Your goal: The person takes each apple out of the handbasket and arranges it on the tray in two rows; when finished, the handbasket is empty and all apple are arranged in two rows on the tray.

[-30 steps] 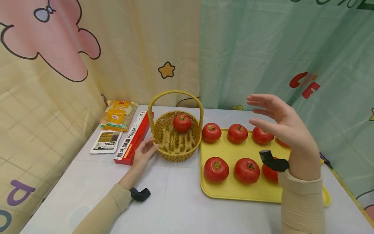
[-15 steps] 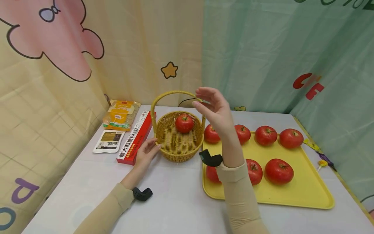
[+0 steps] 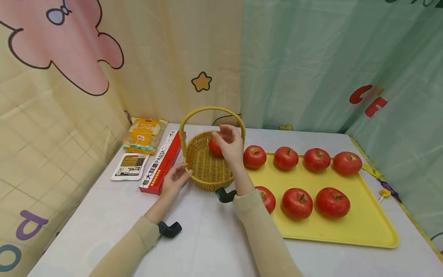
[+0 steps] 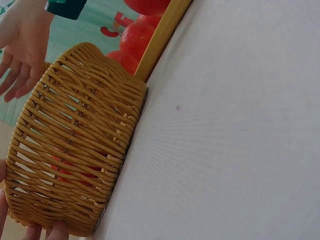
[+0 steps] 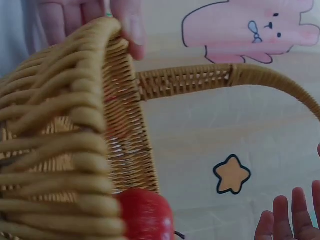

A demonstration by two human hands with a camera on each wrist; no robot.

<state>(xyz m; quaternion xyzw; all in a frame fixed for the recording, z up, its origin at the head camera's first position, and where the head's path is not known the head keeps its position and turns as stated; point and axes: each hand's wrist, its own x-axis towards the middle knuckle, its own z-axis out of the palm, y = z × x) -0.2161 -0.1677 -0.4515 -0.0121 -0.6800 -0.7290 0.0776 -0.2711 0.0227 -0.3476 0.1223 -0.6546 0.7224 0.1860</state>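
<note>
Since half a second ago, the right hand has dropped from beside the handle top down to the rim of the wicker basket, its fingers now curled over the near right edge and just in front of the red tomato that lies inside; whether the fingertips touch the tomato cannot be told, and the grip holds nothing that shows. Seen from the right wrist, the fingers rest at the basket rim, with the arched handle passing beside them. The left hand has stayed put on the white desk, fingers relaxed and straight, tips touching the basket's left wall. To the right, touching the basket, sits a yellow tray with seven more tomatoes in two rows. Left of the basket lie a red pasta box, a yellow food packet and a small white sachet.
</note>
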